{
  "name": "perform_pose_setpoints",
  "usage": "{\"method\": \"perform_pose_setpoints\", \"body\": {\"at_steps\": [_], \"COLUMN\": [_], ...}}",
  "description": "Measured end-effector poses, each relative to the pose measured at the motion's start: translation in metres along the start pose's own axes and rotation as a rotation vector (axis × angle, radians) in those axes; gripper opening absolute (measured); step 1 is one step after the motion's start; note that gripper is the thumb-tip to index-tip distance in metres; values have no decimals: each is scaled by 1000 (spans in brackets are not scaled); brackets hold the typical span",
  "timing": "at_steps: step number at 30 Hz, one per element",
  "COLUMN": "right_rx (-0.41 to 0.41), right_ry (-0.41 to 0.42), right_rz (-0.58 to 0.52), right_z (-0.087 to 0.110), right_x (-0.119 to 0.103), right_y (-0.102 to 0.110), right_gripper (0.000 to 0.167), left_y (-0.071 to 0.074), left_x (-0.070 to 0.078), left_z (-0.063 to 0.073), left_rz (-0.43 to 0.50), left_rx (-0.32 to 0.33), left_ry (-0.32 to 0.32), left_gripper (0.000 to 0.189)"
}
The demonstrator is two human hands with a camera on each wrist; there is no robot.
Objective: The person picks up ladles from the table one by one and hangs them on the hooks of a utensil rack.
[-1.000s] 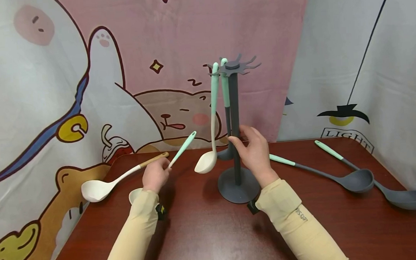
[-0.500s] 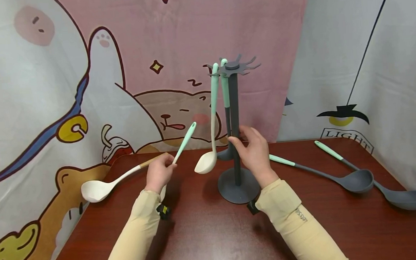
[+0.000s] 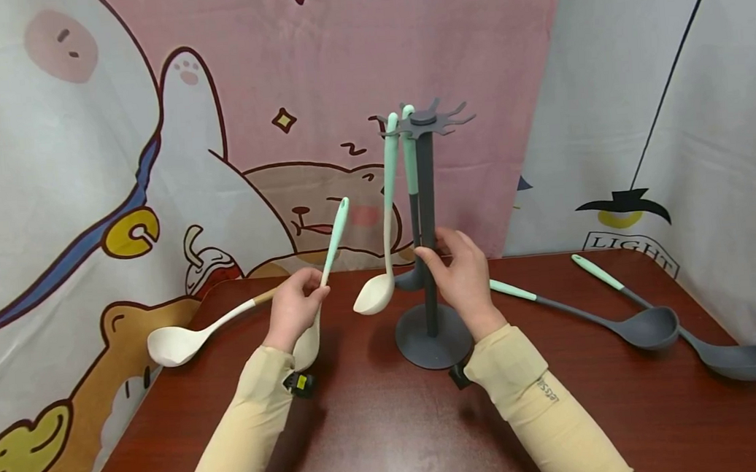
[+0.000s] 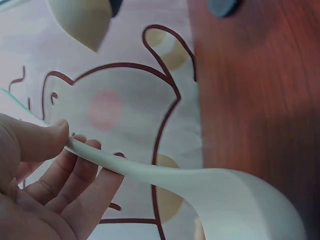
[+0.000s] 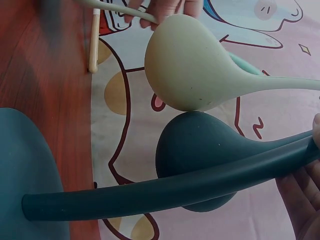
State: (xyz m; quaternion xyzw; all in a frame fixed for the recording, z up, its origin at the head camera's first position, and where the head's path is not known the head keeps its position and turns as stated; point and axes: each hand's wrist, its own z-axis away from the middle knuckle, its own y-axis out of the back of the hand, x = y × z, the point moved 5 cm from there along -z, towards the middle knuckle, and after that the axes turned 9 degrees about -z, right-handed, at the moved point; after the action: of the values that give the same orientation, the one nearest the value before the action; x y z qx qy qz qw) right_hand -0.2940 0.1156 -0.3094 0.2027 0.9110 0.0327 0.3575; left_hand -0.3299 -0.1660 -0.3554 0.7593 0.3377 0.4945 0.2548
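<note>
My left hand (image 3: 295, 309) pinches a cream-white ladle (image 3: 336, 240) with a mint handle between thumb and fingers, by its stem. Its handle points up and its bowl (image 4: 245, 200) hangs below, close over the table. My right hand (image 3: 463, 277) grips the post of a dark grey utensil stand (image 3: 426, 189), thumb on the near side. From the stand's hooks hang a white ladle (image 3: 374, 295) and a grey ladle (image 3: 410, 280), both mint-handled. In the right wrist view the white bowl (image 5: 190, 65) sits beside the grey bowl (image 5: 182, 137), partly behind the post.
A white ladle (image 3: 176, 346) with a wooden handle lies on the left of the brown table (image 3: 392, 432). On the right lie two mint-handled grey ladles, a nearer one (image 3: 648, 328) and an outer one (image 3: 739, 362). A cartoon-printed cloth (image 3: 469, 39) hangs behind.
My left hand has raised the mint-handled white ladle and shifted right toward the stand, tipping the ladle more upright. My right hand and the stand stay in place.
</note>
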Motion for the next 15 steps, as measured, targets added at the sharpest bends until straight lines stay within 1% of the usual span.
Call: {"method": "perform_pose_setpoints", "body": {"at_steps": [7,15], "right_rx": [2,4], "right_ry": [4,6], "right_rz": [2,-2], "right_z": [0,1], "right_x": [0,1], "right_y": [0,0], "right_gripper": [20,21], "left_y": [13,28], "left_x": [18,38], "left_z": [0,1], "left_rz": [37,114], "left_rx": [67,102], "left_ry": [-48,-82], "left_gripper": [12,12]}}
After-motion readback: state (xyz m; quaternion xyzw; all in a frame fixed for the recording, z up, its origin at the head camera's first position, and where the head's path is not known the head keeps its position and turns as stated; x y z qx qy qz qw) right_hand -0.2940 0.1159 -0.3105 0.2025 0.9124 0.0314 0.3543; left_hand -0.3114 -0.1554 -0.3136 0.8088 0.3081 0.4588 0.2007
